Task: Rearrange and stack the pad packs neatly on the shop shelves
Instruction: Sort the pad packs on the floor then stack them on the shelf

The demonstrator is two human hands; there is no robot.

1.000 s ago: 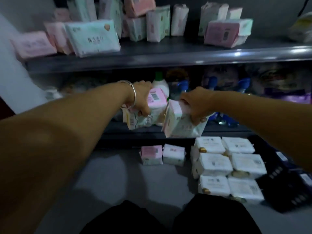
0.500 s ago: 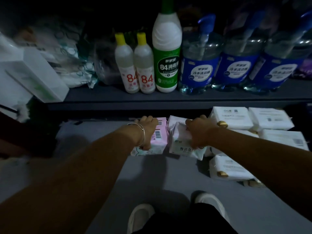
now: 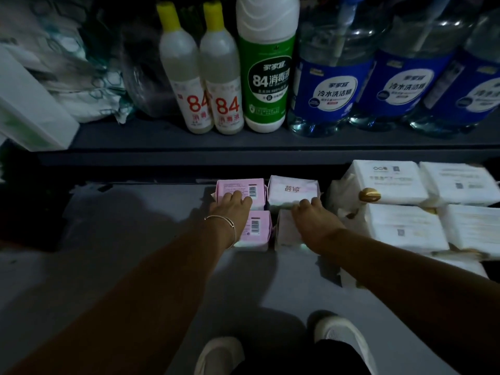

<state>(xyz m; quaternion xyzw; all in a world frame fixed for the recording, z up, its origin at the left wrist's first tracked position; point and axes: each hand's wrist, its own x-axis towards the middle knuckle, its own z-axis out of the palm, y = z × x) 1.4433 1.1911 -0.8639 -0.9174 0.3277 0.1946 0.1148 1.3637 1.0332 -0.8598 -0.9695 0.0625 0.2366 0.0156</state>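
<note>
Four small pad packs lie in a two-by-two block on the grey bottom shelf (image 3: 135, 239). The back pink pack (image 3: 243, 186) and the front pink pack (image 3: 258, 228) form the left column. A pale pack with red lettering (image 3: 292, 189) sits behind another pale pack (image 3: 284, 232) on the right. My left hand (image 3: 232, 209), with a bracelet on its wrist, lies over the front pink pack, its fingertips on the back one. My right hand (image 3: 311, 220) covers the front pale pack, fingertips at the lettered pack's near edge. Neither hand grips anything.
Larger white packs (image 3: 392, 182) are stacked in rows just right of the block. The shelf above (image 3: 162, 142) carries disinfectant bottles (image 3: 266, 77), blue-labelled detergent bottles (image 3: 335, 87) and a white box (image 3: 29, 109) at far left. My shoes (image 3: 219, 355) stand below.
Both hands have set their packs down in front of the two packs lying there, making a block of four. The hands now lie flat on the packs instead of gripping them.
</note>
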